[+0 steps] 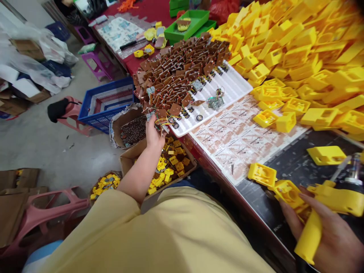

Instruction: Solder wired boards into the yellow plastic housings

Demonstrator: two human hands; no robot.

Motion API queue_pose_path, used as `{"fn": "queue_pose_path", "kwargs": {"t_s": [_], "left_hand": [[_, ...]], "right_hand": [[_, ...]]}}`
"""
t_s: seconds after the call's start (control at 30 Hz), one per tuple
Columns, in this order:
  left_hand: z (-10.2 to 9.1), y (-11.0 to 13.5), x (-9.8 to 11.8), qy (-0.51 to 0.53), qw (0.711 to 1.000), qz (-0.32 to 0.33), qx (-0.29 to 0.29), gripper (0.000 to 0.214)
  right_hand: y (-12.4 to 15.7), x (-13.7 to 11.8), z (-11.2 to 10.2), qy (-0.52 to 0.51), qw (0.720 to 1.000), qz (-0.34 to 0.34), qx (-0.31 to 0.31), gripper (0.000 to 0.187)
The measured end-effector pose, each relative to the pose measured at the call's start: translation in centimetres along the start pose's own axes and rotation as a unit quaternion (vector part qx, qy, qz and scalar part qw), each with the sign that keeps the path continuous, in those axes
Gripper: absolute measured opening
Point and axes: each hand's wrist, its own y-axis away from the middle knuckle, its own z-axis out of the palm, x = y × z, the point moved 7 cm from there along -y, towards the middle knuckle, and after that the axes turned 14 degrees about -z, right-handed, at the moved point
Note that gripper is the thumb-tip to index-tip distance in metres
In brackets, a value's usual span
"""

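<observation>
Fingers of our left hand (154, 133) clamp a wired brown board (162, 115) at the pile (182, 72) edge beside the white tray (233, 85). We judge it light and stiff with fragile wires, so grip its edges. Right hand (327, 231) fingers wrap a yellow tool (309, 237) over the worktop (295, 163).

- the bench (292, 167) is pretty packed, with a huge heap of yellow housings (298, 45) up the right side
- white tray (230, 89) half buried under brown boards (182, 68)
- printed sheet (236, 140) next to it, green tray (196, 22) at the far end
</observation>
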Motion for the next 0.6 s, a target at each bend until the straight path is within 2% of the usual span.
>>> {"fn": "queue_pose_path", "kwargs": {"t_s": [0.1,0.17,0.3,0.47,0.53,0.6], "left_hand": [[0.2,0.1,1.4,-0.034,0.988,0.153,-0.008,0.011],[0.6,0.4,2.2,-0.056,0.971,0.231,-0.020,0.013],[2.0,0.8,3.8,-0.121,0.938,0.321,-0.056,0.019],[5.0,1.8,5.6,-0.216,0.864,0.442,-0.106,0.018],[5.9,1.8,5.5,-0.211,0.856,0.457,-0.114,0.017],[6.4,1.6,4.8,-0.187,0.864,0.455,-0.108,0.016]], "right_hand": [[-0.9,-1.0,-0.6,0.019,0.999,-0.033,-0.004,0.053],[-1.3,-1.3,-0.9,0.018,0.998,-0.059,0.008,0.052],[-1.7,-1.5,-1.0,-0.001,0.996,-0.091,0.026,0.044],[-2.1,-2.1,-1.4,0.017,0.992,-0.118,0.035,0.039],[-2.3,-2.2,-1.5,0.025,0.991,-0.124,0.041,0.037],[-2.4,-2.3,-1.6,0.034,0.990,-0.125,0.047,0.035]]}}
